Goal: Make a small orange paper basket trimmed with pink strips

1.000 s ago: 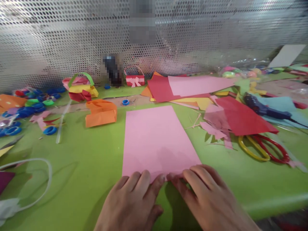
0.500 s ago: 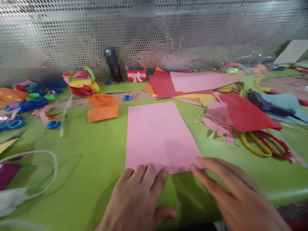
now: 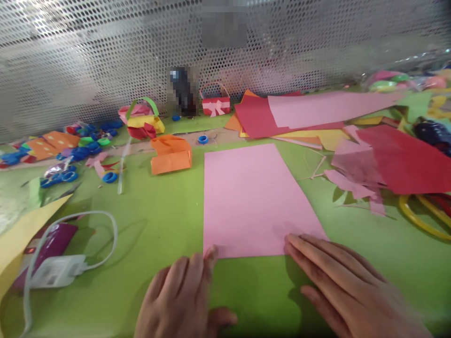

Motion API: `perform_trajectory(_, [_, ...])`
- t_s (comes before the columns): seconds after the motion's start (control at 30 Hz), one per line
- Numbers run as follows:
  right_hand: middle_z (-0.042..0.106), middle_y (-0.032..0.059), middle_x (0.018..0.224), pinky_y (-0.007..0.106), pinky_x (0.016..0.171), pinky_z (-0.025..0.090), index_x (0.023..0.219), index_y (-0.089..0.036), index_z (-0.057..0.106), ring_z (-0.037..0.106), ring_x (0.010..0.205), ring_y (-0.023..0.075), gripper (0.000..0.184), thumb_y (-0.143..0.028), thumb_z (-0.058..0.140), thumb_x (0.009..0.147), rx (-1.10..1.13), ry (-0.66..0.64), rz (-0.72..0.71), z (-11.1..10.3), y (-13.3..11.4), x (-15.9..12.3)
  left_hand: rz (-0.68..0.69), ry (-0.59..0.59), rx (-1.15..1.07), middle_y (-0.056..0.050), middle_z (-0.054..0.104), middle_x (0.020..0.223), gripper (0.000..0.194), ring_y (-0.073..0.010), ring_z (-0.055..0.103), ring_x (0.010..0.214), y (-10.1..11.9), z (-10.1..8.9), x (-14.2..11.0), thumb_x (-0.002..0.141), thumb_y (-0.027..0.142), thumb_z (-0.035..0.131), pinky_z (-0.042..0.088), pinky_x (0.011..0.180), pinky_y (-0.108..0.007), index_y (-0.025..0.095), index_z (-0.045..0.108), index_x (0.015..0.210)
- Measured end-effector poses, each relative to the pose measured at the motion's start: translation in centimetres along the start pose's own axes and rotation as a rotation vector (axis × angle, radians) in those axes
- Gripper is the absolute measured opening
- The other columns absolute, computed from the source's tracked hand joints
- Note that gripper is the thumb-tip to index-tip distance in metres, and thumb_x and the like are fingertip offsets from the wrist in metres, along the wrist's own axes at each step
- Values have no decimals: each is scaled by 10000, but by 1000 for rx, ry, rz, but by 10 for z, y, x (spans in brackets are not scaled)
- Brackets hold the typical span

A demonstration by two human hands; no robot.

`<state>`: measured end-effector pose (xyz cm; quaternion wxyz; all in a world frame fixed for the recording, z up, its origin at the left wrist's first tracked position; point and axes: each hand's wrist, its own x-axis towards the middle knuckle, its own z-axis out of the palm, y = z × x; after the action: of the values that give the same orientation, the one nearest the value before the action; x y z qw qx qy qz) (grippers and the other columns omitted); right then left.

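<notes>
A pink sheet of paper (image 3: 253, 197) lies flat on the green tabletop (image 3: 169, 206) in front of me. At its near left corner, my left hand (image 3: 179, 295) touches the edge with the index fingertip; the other fingers are bent a little and the thumb points off to the right. My right hand (image 3: 341, 281) rests with outstretched fingers on the near right corner, covering part of it. Neither hand grips anything. Left of the sheet stands a rolled orange paper piece (image 3: 171, 157).
Coloured sheets (image 3: 317, 110), pink scraps (image 3: 352, 185), a glue gun (image 3: 433, 134) and yellow-handled scissors (image 3: 423, 220) lie to the right. Small paper baskets (image 3: 215, 106) stand near the perforated metal panel (image 3: 141, 51). A white plug (image 3: 58, 271) with a cable is at left.
The view has swung left, so things appear shifted right. My left hand has moved to the sheet's near left corner. My right hand now lies flatter on the right corner.
</notes>
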<state>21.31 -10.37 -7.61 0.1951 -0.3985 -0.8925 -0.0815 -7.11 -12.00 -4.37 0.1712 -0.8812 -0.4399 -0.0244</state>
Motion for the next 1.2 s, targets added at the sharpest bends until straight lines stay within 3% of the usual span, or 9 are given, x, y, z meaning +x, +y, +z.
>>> perform_trajectory(0.17, [578,59,1348,371,953,396,1281,-87,565,535,1163,242,405,-273,455,939,17,-2,-12,3,2,-4,-74,1,32,-79,659,911,586,-221,578,809,-12,-2,-17,916,606,378,456,676,-345,135,638,1147])
perform_trajectory(0.3, [600,89,1301,379,908,458,1245,-104,593,557,1128,245,383,-288,440,946,22,5,25,1,0,-2,-144,63,-107,-60,653,944,310,-208,602,880,-5,-3,1,965,352,444,494,755,-334,152,645,1091])
perform_trajectory(0.43, [638,111,1187,363,849,533,1203,-138,620,600,1058,228,344,-268,423,953,72,-1,75,-1,1,-3,-190,127,-289,-74,656,1052,301,-212,609,945,10,4,26,979,293,413,538,763,-343,140,592,1167])
perform_trajectory(0.63, [701,86,1060,330,822,542,1173,-148,636,635,999,202,360,-79,367,944,64,45,66,-3,18,-11,-139,119,-369,-58,659,973,204,-204,623,840,14,12,35,938,148,457,550,645,-346,163,619,1062])
perform_trajectory(0.77, [735,80,942,339,732,533,1041,-126,672,666,858,206,370,-36,327,940,-82,75,-98,-13,27,0,-47,174,-333,-60,660,859,213,-190,616,732,10,13,37,918,67,425,536,579,-330,110,621,988])
perform_trajectory(1.0, [749,97,896,385,728,511,972,-71,661,676,797,221,340,44,347,912,-210,69,-220,-20,27,11,46,164,-247,-55,636,793,184,-201,610,682,9,12,45,940,146,436,522,521,-334,87,610,950])
perform_trajectory(1.2, [756,91,818,358,657,520,874,-88,685,689,719,205,427,47,282,916,-226,59,-253,-28,24,23,45,172,-239,-14,549,648,224,-170,525,546,11,5,54,839,-7,436,419,420,-296,130,580,735])
